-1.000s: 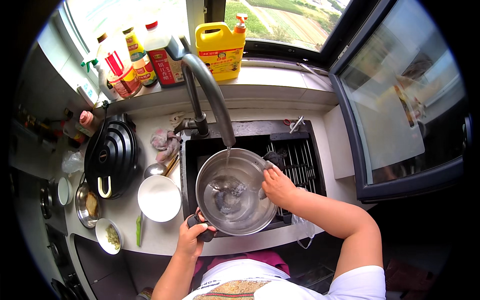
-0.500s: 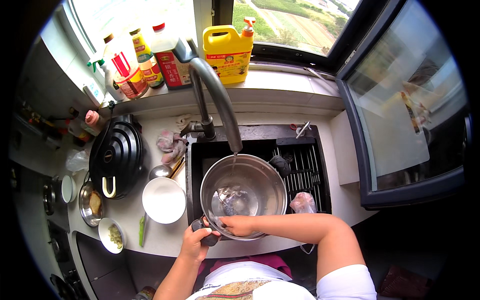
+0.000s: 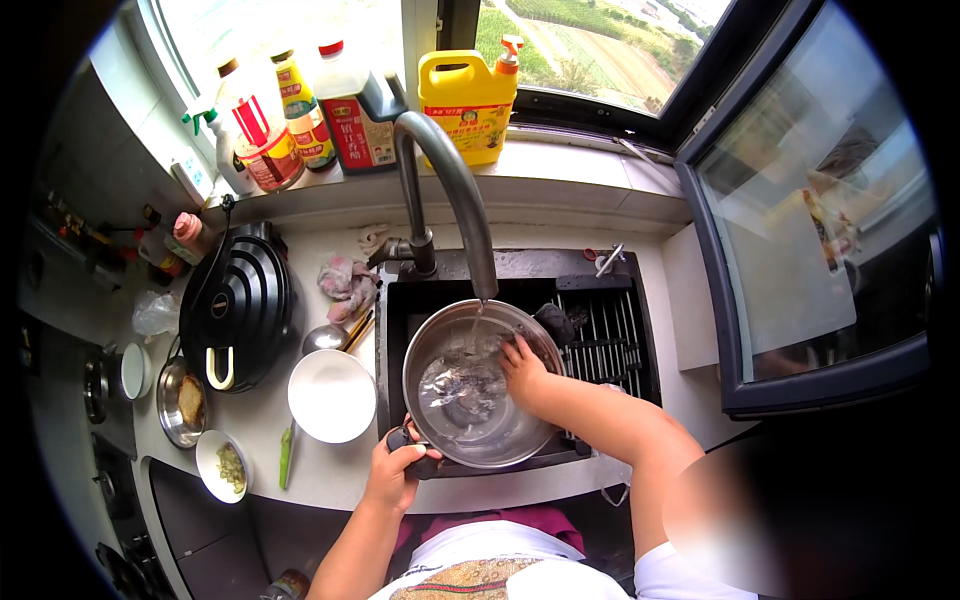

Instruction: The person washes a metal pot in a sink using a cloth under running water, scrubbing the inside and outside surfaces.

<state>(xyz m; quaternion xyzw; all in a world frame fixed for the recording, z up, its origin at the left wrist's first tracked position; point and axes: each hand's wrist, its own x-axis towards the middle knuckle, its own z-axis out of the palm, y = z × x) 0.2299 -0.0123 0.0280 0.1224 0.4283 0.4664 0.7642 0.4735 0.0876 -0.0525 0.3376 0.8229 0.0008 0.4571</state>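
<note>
A steel pot (image 3: 430,345) with dark handles stands in the black sink (image 3: 393,320), under the curved tap (image 3: 480,235). A thin stream runs from the tap into it, and water ripples over its bottom. My left hand (image 3: 393,475) is closed around the pot's near-left dark handle (image 3: 424,462). Inside the pot, my right hand (image 3: 522,372) presses its bent fingers against the far-right inner wall. Something greyish and dark shows at those fingertips, too small and covered to name. The far handle (image 3: 553,324) sticks out over the drying rack (image 3: 610,335).
Left of the sink are a white bowl (image 3: 332,396), a ladle (image 3: 325,339), a crumpled cloth (image 3: 348,285), a green vegetable piece (image 3: 287,457) and a black round electric pan (image 3: 238,310). Bottles and a yellow jug (image 3: 465,120) line the sill. An open window pane (image 3: 810,220) juts in at right.
My right hand has gone from the pot's near-left inner wall across to its far-right wall. The pot has shifted slightly; my left hand stays on its handle.
</note>
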